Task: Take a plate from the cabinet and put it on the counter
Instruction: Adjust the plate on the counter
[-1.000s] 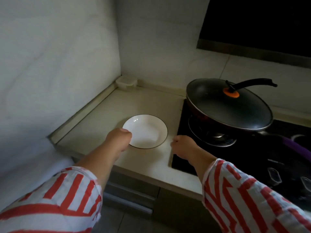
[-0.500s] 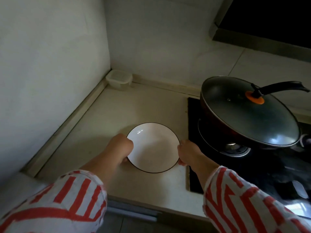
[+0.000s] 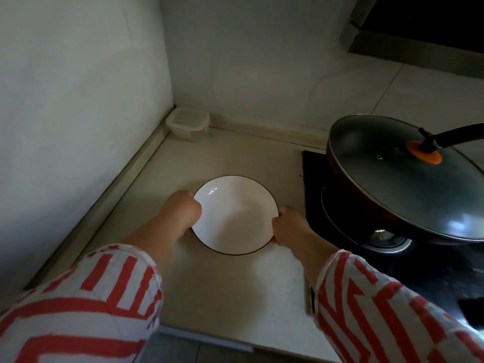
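Two red-and-white striped sleeves [image 3: 86, 297] reach forward over the pale counter [image 3: 230, 289]. The left hand [image 3: 180, 210] and right hand [image 3: 288, 226] each have their grip closed on opposite rims of the white, dark-edged plate [image 3: 235, 214], which sits on the counter left of the black cooktop [image 3: 314, 174]. A lidded wok [image 3: 403, 179] stands on the burner. In the far corner rests a clear lidded container [image 3: 188, 123].

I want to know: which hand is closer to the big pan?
Right. The right hand grips the plate's edge beside the stove, close to the pan; the left hand holds the plate's far edge.
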A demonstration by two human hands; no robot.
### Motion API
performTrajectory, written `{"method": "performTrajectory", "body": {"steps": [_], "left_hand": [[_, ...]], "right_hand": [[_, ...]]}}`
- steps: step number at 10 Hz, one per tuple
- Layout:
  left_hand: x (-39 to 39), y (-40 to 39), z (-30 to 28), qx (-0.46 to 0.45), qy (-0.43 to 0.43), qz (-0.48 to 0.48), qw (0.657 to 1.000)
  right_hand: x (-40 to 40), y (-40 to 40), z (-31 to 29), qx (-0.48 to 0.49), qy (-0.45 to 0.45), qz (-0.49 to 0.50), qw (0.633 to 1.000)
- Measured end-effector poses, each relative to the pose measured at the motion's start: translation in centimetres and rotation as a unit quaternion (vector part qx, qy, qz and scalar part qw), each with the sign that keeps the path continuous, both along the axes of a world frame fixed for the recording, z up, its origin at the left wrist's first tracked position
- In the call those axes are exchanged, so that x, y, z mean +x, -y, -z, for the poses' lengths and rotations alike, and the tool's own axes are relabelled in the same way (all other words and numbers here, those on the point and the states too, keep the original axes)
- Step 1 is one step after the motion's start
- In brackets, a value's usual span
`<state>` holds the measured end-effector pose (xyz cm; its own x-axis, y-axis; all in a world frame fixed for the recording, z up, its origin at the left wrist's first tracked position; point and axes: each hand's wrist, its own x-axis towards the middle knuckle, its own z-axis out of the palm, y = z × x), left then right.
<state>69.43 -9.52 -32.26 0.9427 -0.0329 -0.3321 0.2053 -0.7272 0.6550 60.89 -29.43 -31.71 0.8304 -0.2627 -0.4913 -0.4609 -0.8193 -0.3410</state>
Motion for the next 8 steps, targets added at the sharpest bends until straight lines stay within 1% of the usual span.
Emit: {"method": "performTrajectory", "body": {"steps": [1,2,4,5,7,8], "left_hand": [[1.3,0.0,0.1,0.01,0.006,0.006,1.0],[2.1,-0.1,0.3,0.013,0.0,0.003,1.0],[2.8,-0.4,0.9,0.03,0.01,0.002,1.0],[2.9,-0.3,1.1,0.037,0.011,0.002,0.999],[2.4,-0.7,1.0,0.01,-0.015,-0.003,1.0],[1.7,-1.5,0.1,0.012,0.006,-0.041,0.999]], "right_hand": [[1.4,0.4,1.1,0.159,0.101,0.195,0.962],[1.9,0.1,0.9,0.157,0.089,0.202,0.963],[2.8,-0.6,1.2,0.183,0.077,0.21,0.957],[3.1,-0.6,1.5,0.183,0.083,0.213,0.956],[2.5,-0.7,1.3,0.159,0.081,0.204,0.963],[1.2,-0.5,0.6,0.159,0.094,0.214,0.959]]}}
